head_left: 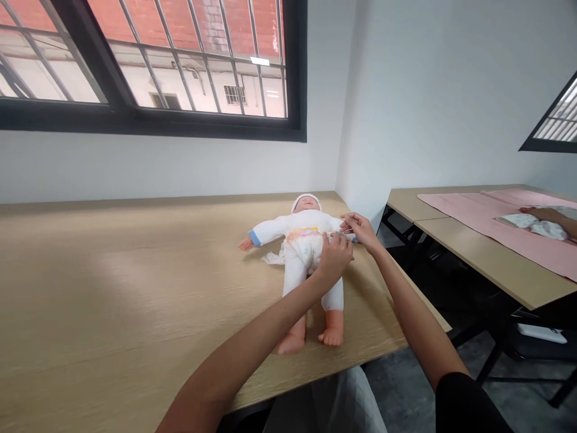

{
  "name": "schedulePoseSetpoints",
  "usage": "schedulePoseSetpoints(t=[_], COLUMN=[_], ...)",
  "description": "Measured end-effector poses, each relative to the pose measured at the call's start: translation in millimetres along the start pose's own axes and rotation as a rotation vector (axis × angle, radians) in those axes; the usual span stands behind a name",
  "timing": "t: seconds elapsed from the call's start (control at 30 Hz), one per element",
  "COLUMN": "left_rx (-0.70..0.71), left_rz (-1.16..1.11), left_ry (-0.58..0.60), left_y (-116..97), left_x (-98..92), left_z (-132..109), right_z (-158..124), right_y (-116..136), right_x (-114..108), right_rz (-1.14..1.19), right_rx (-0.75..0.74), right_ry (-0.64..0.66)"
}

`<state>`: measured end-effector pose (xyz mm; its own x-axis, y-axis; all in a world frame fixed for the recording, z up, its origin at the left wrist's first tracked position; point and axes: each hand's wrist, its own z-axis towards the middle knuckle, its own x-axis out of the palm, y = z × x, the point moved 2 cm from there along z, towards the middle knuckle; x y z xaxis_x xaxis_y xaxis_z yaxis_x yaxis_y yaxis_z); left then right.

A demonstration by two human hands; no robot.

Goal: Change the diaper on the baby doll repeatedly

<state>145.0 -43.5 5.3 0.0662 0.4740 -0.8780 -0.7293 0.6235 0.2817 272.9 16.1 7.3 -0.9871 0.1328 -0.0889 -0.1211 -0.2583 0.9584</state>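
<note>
A baby doll in a white suit with blue cuffs and a white cap lies on its back on the wooden table, its bare feet toward me. Around its hips is a white diaper with a coloured print on its front; one side wing spreads out on the table at the left. My left hand is closed over the diaper's right side, fingers curled at its edge. Just beyond it, by the doll's sleeve, my right hand has its fingertips pinched together. What lies between them is too small to make out.
The wooden table ends close by the doll on the right. Across a gap stands another table with a pink mat, where another person's hand rests on white patterned cloth. Behind are a wall and a barred window.
</note>
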Motion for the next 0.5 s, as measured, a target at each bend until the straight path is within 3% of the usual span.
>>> schedulePoseSetpoints(t=[0.1, 0.23, 0.5], left_rx=[-0.065, -0.116, -0.192], left_rz=[0.022, 0.028, -0.048], left_ry=[0.004, 0.009, -0.028], left_y=[2.7, 7.7, 12.8], left_x=[-1.3, -2.8, -2.0], left_z=[-0.3, -1.0, -1.6], right_z=[2.2, 2.7, -0.2], right_y=[-32.2, -58.6, -79.1], right_x=[-8.2, -7.9, 4.6], right_rz=[0.059, 0.057, -0.076], right_rx=[0.05, 0.01, 0.004], right_ry=[-0.133, -0.259, -0.3])
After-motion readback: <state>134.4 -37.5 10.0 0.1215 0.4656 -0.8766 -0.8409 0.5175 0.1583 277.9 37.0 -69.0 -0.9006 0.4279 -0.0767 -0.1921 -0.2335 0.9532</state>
